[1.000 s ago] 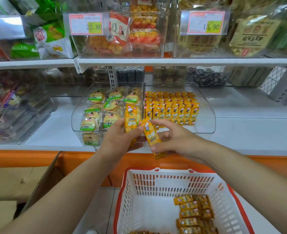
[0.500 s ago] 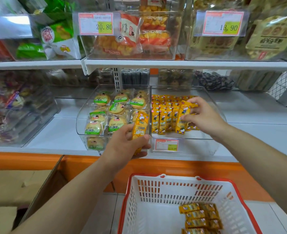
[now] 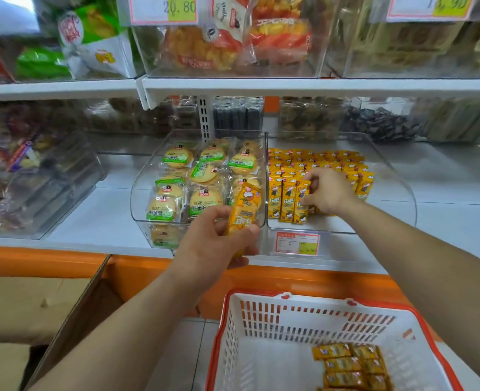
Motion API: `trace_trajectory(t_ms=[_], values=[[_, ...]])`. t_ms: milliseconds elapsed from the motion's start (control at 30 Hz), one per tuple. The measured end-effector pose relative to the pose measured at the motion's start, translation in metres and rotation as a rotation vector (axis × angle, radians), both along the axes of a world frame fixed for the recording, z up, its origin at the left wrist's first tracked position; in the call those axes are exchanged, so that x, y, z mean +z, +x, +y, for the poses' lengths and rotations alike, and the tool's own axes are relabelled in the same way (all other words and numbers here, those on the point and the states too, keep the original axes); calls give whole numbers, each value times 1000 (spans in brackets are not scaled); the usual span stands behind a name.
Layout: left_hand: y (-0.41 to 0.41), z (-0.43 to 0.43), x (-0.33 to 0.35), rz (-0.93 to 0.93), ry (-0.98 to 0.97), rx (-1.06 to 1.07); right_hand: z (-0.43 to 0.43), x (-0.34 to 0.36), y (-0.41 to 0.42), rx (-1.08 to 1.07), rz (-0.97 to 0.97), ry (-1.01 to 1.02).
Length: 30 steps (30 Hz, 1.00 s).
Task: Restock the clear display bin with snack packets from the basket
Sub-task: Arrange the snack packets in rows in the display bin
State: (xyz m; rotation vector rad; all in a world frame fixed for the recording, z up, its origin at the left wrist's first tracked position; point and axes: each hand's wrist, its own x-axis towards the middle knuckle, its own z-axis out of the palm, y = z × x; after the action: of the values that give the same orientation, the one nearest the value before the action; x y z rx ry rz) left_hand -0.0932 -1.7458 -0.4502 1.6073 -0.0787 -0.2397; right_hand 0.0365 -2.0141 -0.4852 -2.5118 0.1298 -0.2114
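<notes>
The snack packets [image 3: 286, 201] stood upright in rows inside the clear bin [image 3: 396, 193] on the shelf [image 3: 444, 221]. The right hand [image 3: 329, 190] was down at the front row, its grip pinched on one packet being tucked in beside the others. The packets were slim and stood on end, so a sideways nudge from the knuckles could probably have toppled the neighbours, or the new one could have gone in crooked and leaned on the rest. The left hand [image 3: 219, 241] kept its grip closed around a few spare packets [image 3: 244, 210] just in front of the neighbouring cake bin [image 3: 143, 198]. A slack hold there might have dropped them short of the basket [image 3: 317, 317] below, where loose packets [image 3: 351, 365] lay. Half a second earlier the right hand had been higher, carrying its packet over the middle rows; it had since come down towards the front, while the left hand had hardly moved
</notes>
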Motion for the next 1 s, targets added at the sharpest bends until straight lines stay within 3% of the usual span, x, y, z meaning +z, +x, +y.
trace_trajectory(t_ms=[267, 367, 467, 567, 667, 800, 933, 1000], values=[[-3, -9, -1, -11, -5, -3, 1, 7, -11, 11, 36, -73], [-6, -10, 3, -24, 15, 6, -2, 29, -36, -4, -56, -90], [-11, -11, 8, -32, 46, -17, 3, 51, -80, 73, -164, 218], [-18, -18, 12, -44, 89, -65, 20, 66, -130, 292, -121, 427], [-25, -28, 15, -42, 96, -69, 31, 64, -158, 415, -61, 347], [-28, -33, 19, -57, 86, 0, 28, 58, -175, 317, -66, 331], [-26, -39, 21, -35, -45, -10, 22, 58, -185, 427, 115, 439], [-26, -45, 21, -20, -55, -30, 20, 59, -184, 407, 69, 391]])
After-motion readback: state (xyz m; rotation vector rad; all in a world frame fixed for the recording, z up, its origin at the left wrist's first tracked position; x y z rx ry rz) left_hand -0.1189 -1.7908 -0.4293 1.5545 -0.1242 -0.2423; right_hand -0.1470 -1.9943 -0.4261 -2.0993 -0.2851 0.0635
